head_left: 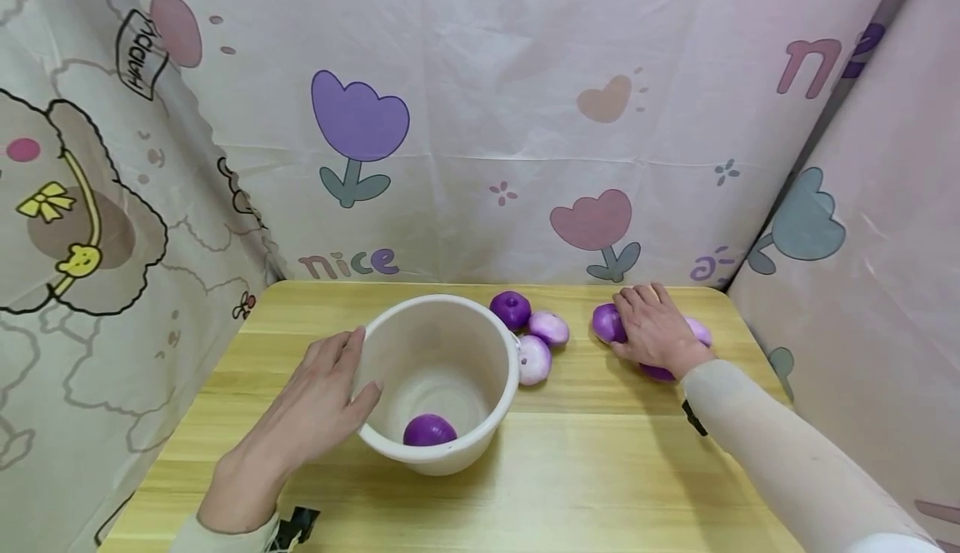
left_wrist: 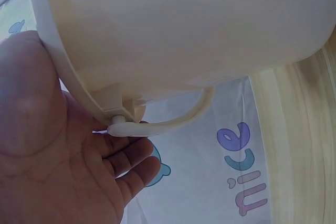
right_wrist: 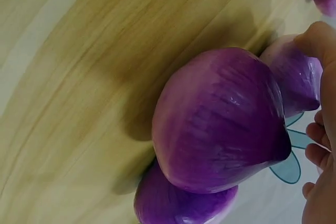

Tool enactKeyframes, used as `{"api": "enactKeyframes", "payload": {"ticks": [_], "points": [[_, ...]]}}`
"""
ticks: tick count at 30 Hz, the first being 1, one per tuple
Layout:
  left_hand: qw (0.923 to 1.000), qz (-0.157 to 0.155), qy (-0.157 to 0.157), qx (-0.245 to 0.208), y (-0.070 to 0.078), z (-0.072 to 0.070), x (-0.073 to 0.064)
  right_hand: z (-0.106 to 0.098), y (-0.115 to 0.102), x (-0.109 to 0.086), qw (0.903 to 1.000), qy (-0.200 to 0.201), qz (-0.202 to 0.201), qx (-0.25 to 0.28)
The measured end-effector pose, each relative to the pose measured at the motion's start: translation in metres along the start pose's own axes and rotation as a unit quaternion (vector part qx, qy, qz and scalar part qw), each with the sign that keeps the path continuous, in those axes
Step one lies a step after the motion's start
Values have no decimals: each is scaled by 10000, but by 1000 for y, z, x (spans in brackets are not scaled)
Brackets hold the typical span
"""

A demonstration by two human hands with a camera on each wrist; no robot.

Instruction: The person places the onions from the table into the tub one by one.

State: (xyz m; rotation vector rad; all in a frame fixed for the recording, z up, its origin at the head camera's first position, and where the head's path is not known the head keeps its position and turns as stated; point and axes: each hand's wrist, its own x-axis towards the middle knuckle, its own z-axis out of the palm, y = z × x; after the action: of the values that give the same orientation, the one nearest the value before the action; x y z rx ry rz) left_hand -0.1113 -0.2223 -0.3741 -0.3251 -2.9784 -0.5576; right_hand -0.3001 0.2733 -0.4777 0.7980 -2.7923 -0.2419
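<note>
A white plastic bucket (head_left: 480,436) stands on the table with one purple onion (head_left: 429,430) inside. My left hand (head_left: 318,399) rests against the bucket's left rim, fingers extended and thumb at the edge. In the left wrist view, the fingers (left_wrist: 137,177) lie loosely by the bucket's handle (left_wrist: 173,127). Over a group of purple onions on the right is my right hand (head_left: 652,328). Its thumb meets an onion (right_wrist: 294,74) in the right wrist view, while the other fingers are loosely bent. A larger onion (right_wrist: 220,119) lies nearest that camera, another onion (right_wrist: 178,198) beside it.
Between the bucket and my right hand sit a dark purple onion (head_left: 510,310) and two paler onions, one (head_left: 534,360) close to the bucket's side. A printed curtain (head_left: 465,203) hangs along the back edge of the wooden table (head_left: 585,478) and at both sides.
</note>
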Motion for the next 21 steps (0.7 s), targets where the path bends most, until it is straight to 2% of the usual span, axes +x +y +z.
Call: {"api": "enactKeyframes", "payload": {"ticks": [7,14,21], "points": [[10000,7,25,-9,1,0,0,2,-2,3,9995,-301,8,14],[10000,-14,7,9,1,1,0,4,-5,6,9997,-239,-21,92],[10000,-21,55,15,0,1,-1,6,-9,10,9994,-234,153,220]]}}
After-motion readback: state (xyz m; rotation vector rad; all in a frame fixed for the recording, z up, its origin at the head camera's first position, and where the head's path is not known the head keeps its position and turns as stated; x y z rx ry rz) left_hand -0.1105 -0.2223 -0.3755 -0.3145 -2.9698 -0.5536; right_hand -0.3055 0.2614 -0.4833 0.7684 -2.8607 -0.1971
